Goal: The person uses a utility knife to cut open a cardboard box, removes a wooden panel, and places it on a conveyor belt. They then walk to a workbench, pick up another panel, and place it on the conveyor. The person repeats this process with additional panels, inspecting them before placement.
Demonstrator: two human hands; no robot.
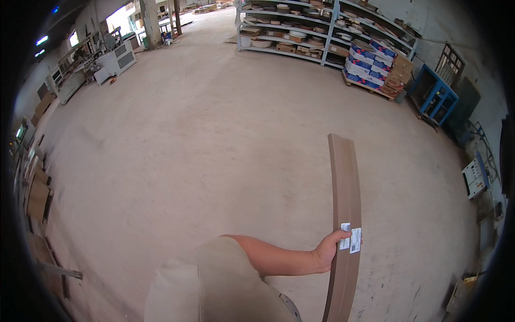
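Note:
My left hand (328, 251) reaches across in front of my body, its forearm pointing to the right. It is closed on a long, narrow brown carton (346, 182), with the thumb over the top face and the fingers wrapped out of sight beneath. A line runs down the carton's length; I cannot tell whether it is one piece or two side by side. Two white labels (355, 240) sit by my thumb. The carton points away from me and its near end runs out of the lower edge. My right hand is not in view.
A wide concrete floor (188, 139) spreads ahead. Loaded metal shelves (284, 26) stand at the back, with a pallet of stacked boxes (370, 67) before them. A blue metal frame (433, 96) and a control box (475, 176) line the right; machines (115, 61) and boards (38, 196) line the left.

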